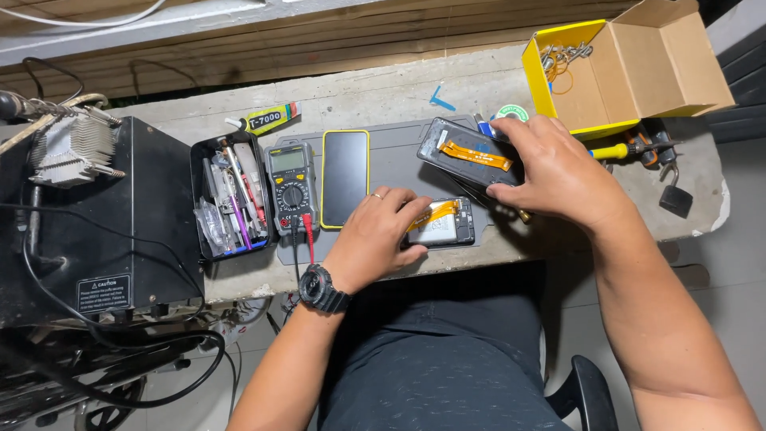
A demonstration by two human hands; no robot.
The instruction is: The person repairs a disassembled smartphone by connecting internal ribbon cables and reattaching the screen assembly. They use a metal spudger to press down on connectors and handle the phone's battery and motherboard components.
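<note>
Fingers of your left hand (375, 231) press flat on the opened phone (444, 223); right hand (550, 164) pinches the lifted panel (467, 152), probably flex-tethered, so tilt gently.

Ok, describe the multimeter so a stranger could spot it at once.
Start at the big black box on the left, then pass the open black tool case beside it. The multimeter lies next, dark grey with a round dial and red and black leads, left of the yellow-edged phone.

left hand (375, 235): fingers curled, pressing down | right hand (558, 172): fingers gripping
</note>
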